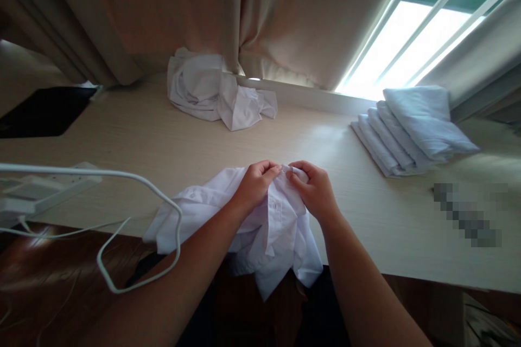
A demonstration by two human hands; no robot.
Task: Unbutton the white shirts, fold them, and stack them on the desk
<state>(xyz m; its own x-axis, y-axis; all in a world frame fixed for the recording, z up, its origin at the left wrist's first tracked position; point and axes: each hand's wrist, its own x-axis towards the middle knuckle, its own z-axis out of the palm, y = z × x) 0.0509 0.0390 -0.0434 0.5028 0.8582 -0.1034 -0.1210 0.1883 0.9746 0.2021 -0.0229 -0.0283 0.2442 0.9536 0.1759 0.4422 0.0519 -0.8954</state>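
Observation:
A white button-up shirt (pixel 280 222) lies loosely bunched at the table's front edge, its lower part hanging over. Both hands grip it at its upper part, close together. My left hand (pixel 260 179) pinches the cloth between thumb and fingers. Just to its right, my right hand (pixel 311 187) pinches the fabric too, thumb on top. A small button or buttonhole seems to sit between the thumbs, too small to make out surely. Below the hands, the placket shows a buttonhole.
Crumpled white cloth (pixel 207 89) lies by the curtain (pixel 183 5). Folded white garments (pixel 411 130) form an overlapping stack at right, near a pixelated object (pixel 468 214). On the left are a power strip (pixel 61 190), a looping white cable (pixel 179 217) and a black flat item (pixel 46 111).

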